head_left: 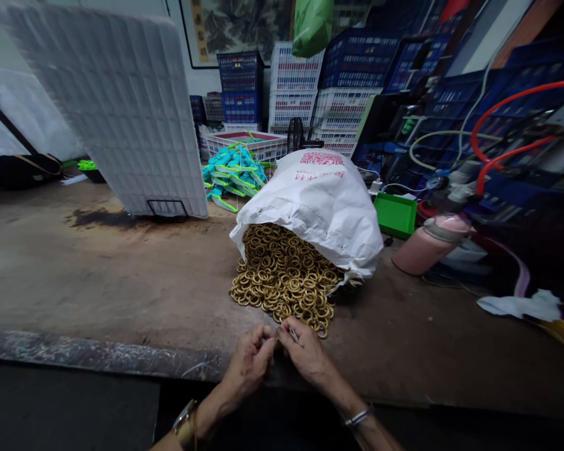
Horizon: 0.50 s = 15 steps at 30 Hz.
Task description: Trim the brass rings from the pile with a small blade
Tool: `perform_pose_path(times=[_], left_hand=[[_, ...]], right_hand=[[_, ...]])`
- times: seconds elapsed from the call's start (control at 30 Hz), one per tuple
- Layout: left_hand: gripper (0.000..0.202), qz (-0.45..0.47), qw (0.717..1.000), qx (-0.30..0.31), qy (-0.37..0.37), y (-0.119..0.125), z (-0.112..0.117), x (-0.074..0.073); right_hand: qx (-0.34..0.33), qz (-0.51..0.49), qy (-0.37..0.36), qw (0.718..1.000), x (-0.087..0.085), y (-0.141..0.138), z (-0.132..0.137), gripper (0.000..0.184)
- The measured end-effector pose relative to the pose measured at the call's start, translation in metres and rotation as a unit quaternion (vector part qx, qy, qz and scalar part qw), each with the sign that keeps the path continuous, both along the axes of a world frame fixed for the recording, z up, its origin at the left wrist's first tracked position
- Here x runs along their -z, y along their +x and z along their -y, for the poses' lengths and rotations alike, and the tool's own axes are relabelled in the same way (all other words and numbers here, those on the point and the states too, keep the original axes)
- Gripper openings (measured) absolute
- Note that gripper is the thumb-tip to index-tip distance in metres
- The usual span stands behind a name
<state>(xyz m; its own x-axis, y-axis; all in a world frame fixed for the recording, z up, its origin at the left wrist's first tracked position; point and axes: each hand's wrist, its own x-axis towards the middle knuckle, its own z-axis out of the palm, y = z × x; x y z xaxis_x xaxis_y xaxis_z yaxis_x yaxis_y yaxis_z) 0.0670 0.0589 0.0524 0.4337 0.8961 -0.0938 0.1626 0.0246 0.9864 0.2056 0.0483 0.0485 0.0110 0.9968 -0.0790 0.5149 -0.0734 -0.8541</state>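
Observation:
My left hand (250,358) is closed in a pinch near the table's front edge; what lies between its fingertips, if anything, is too small to make out. Almost touching it, my right hand (309,356) has its fingers curled around a slim silver metal piece (293,334), mostly hidden by the fingers. Just beyond both hands, a heap of brass-coloured rings (286,282) spills from the mouth of a white woven sack (319,194). The sack lies on its side with red print on top.
A tall white padded panel (117,106) stands on the wooden table (98,275) at left. Turquoise and lime pieces (232,172) are piled behind the sack. To the right are a green tray (395,214), a pink bottle (427,244) and red hoses (484,169). Stacked crates (296,75) stand behind.

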Motion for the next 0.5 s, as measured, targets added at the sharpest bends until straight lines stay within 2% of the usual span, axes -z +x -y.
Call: perform_pose_path(times=[0.13,0.23,0.3,0.4,0.5], left_hand=[[0.030,0.031,0.992,0.044,-0.111,-0.001,-0.002,-0.006],[0.033,0.068,0.982,0.048,-0.171,-0.001,-0.002,-0.006],[0.035,0.092,0.976,0.029,-0.196,-0.001,-0.001,-0.003],[0.036,0.124,0.970,-0.007,-0.209,0.000,0.000,0.004],[0.035,0.132,0.971,-0.012,-0.197,0.000,0.001,0.008]], right_hand=[[-0.011,-0.015,-0.015,1.000,0.001,0.000,0.000,0.027],[-0.005,-0.035,-0.017,0.999,0.003,0.001,0.000,0.029],[0.008,0.009,-0.003,1.000,0.004,0.002,0.001,0.026],[-0.018,0.132,0.009,0.991,0.006,0.001,0.006,0.017],[-0.051,0.222,-0.011,0.974,0.007,-0.002,0.012,0.023]])
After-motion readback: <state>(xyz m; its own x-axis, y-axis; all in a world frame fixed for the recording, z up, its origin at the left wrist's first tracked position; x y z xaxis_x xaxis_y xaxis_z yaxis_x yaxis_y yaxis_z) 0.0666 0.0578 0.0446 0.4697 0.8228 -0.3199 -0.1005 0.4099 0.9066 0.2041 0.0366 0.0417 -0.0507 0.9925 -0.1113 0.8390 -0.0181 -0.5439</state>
